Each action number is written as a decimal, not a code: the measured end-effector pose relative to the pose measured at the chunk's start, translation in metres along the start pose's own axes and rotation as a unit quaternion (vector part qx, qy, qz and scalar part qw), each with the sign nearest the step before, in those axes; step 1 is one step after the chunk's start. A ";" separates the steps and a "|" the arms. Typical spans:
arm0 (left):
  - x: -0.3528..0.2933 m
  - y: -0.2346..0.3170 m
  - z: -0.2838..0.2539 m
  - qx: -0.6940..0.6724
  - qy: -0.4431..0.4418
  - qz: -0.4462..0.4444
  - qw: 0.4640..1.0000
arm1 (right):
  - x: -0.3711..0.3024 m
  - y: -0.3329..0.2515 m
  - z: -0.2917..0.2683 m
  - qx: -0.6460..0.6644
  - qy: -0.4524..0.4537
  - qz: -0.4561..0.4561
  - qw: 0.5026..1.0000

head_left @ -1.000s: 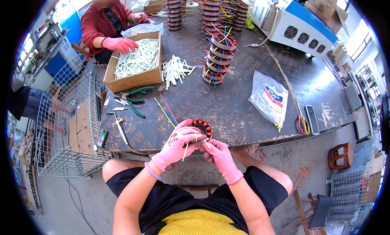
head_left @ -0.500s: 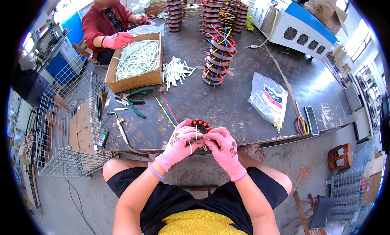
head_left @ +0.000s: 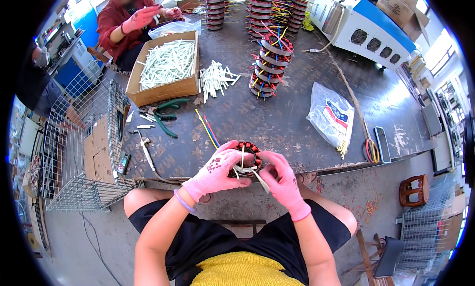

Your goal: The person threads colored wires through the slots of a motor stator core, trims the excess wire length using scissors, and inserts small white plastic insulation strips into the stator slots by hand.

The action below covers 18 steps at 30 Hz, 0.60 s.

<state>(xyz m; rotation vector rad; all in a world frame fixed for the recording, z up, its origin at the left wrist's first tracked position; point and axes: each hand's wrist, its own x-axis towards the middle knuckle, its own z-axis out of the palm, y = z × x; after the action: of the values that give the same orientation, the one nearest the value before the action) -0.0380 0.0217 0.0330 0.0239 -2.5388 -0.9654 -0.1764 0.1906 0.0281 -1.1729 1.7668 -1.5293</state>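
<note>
At the table's near edge, my pink-gloved left hand [head_left: 216, 173] is closed around a motor stator [head_left: 254, 160], a ring with red windings. Yellow, red and blue lead wires [head_left: 209, 130] stick out from it past my left fingers. White pieces like sleeving [head_left: 242, 156] show at the ring's opening. On the stator's right side, my gloved right hand [head_left: 283, 181] has its fingers pinched on a pale, narrow strip [head_left: 261, 182], which slants down from the ring. Whether that strip is a sleeve or a flat tool is hard to make out.
A cardboard box [head_left: 163, 93] of white tubes stands at the left, with a loose tube pile [head_left: 215, 80] beside it. Green-handled pliers [head_left: 166, 119], a thin torch-like tool [head_left: 147, 155], stacked stators [head_left: 271, 63], a plastic bag [head_left: 330, 115], scissors [head_left: 371, 150] and a phone [head_left: 382, 144] lie around. A co-worker [head_left: 118, 29] sits far left.
My right hand has moved slightly right and down from the stator, with the pale strip now showing at its fingers. More of the ring is uncovered. The co-worker's gloved hand has risen from the box.
</note>
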 end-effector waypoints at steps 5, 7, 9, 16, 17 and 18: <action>-0.001 -0.017 0.011 0.027 -0.008 0.021 0.999 | 0.009 0.024 0.018 -0.006 -0.008 -0.091 0.996; -0.001 -0.021 0.013 0.039 -0.019 0.039 0.998 | 0.003 0.025 0.025 0.094 0.002 0.013 0.996; -0.003 -0.026 0.020 0.075 0.020 0.065 0.995 | -0.017 0.022 0.030 0.190 0.023 0.124 0.974; -0.003 -0.029 0.013 0.102 -0.001 0.105 0.989 | 0.016 -0.001 0.034 0.095 0.009 0.081 0.992; -0.002 -0.028 0.012 0.088 0.008 0.100 0.991 | 0.027 -0.004 0.035 0.069 -0.002 0.082 0.994; -0.003 -0.027 0.012 0.074 0.016 0.097 0.992 | 0.034 -0.002 0.039 0.063 0.017 0.042 0.997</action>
<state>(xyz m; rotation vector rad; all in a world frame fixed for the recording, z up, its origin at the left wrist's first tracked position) -0.0436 0.0093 0.0072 -0.1595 -2.5221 -0.6973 -0.1602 0.1420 0.0263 -1.0052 1.6934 -1.5938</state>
